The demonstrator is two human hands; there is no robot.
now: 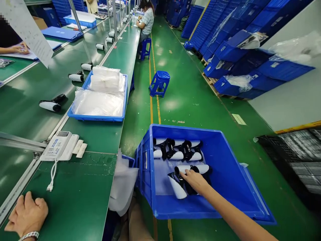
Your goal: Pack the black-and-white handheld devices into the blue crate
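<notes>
My right hand [195, 180] reaches down into a blue plastic crate [225, 157] beside the bench and rests on a white and black hair dryer [178, 186] lying on a grey sheet. Several more dryers [180, 150] lie in a row at the crate's far side. Whether the fingers have closed round the dryer I cannot tell. My left hand [27, 214] lies curled on the green bench top [80, 197] at the near left, holding nothing, with a watch strap at the wrist.
A white device with a cable [60, 145] sits on the bench rail. A blue tray of clear bags [100, 97] lies farther along. Dryers [52, 103] ride the conveyor. A blue stool [159, 82] stands in the aisle; a seated person [146, 20] works far off.
</notes>
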